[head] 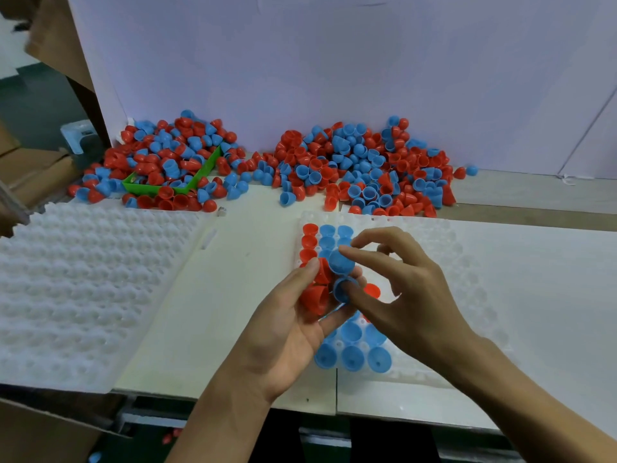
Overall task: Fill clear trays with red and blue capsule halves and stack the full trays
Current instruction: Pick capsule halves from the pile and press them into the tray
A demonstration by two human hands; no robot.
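Observation:
A clear tray (460,262) lies on the table in front of me. Red halves (309,241) fill its far-left column, with blue halves (326,232) beside them and more blue halves (353,357) at its near edge. My left hand (283,325) hovers palm up over the tray and cups several red halves (314,297) and blue halves. My right hand (410,289) reaches into that handful and pinches a blue half (341,262) between index finger and thumb.
Two loose heaps of red and blue halves (364,165) lie along the back wall; the left heap (167,155) spills over a green bin (203,172). A stack of clear trays (83,279) sits at the left. The table's front edge runs just below my wrists.

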